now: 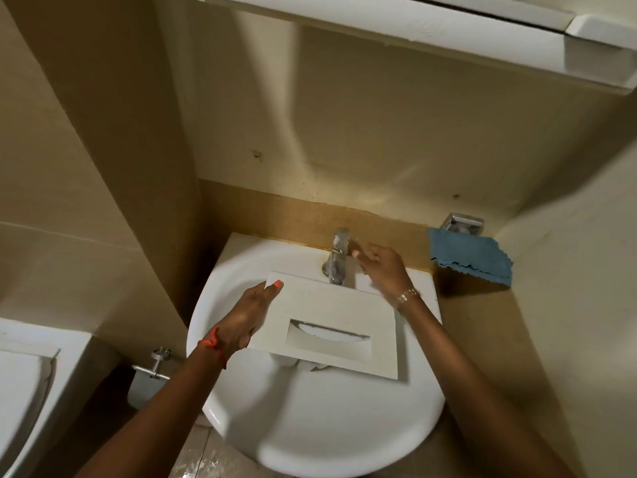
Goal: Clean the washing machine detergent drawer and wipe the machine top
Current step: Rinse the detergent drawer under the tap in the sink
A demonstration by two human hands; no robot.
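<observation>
The white detergent drawer (341,315) is held over the white sink (310,426), its front panel with the recessed handle facing up. My left hand (248,319) grips the drawer's left edge, thumb on top. My right hand (379,267) hovers just right of the chrome tap (339,257), fingers loosely extended and blurred; whether they touch the tap is unclear. A blue cloth (472,257) hangs on a chrome holder on the wall to the right of the sink.
A white cabinet (448,36) hangs overhead above the sink. A toilet (27,391) stands at the lower left, with a chrome valve (157,365) on the wall between it and the sink. Beige tiled walls close in on both sides.
</observation>
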